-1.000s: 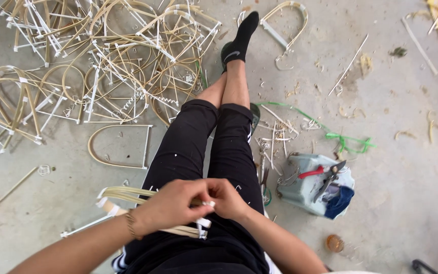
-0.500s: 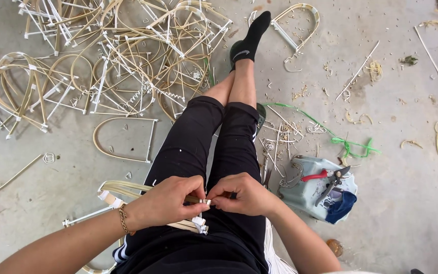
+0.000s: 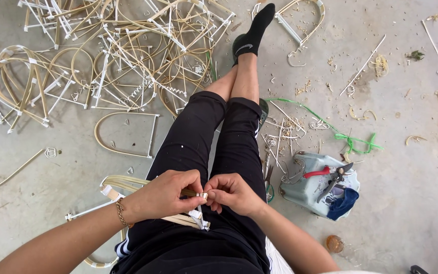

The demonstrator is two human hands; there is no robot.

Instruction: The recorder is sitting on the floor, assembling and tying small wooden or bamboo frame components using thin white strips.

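Note:
I sit on a concrete floor with my legs in black trousers stretched out. My left hand and my right hand meet over my lap. Both pinch a bent rattan frame bound with white tape at the joint between my fingertips. The frame's curved strips run off to the left past my thigh and under my left wrist. A thin bracelet circles that wrist.
A large heap of finished rattan frames covers the floor at upper left. One loose arch-shaped frame lies beside my left leg. A pale blue tray with red-handled pruning shears sits at right, near green string and cane scraps.
My hands have stayed together on the taped joint with small finger movements. The view has shifted slightly, so the floor and frames sit a little lower and to the right.

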